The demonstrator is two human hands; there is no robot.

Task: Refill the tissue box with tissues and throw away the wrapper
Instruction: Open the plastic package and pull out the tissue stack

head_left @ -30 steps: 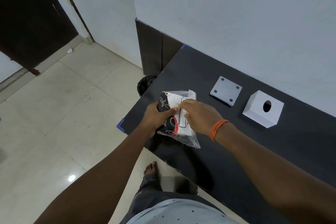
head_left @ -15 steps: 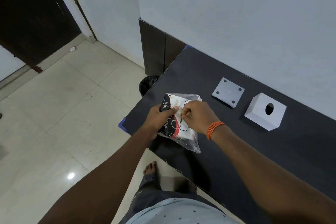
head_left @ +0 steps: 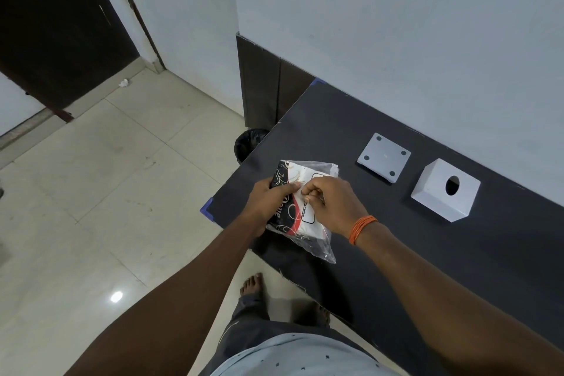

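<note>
Over the table edge, left hand (head_left: 266,204) grips tissue pack (head_left: 300,214); right hand (head_left: 332,204) pinches it.

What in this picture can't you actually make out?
Head view only:
- Whether the tissue pack is open yet: the right hand covers the spot it pinches.
- The pack's print: too small, partly under the left hand.
- Inside the tissue box: its round hole is dark.
- The bin: mostly behind the table edge.
</note>
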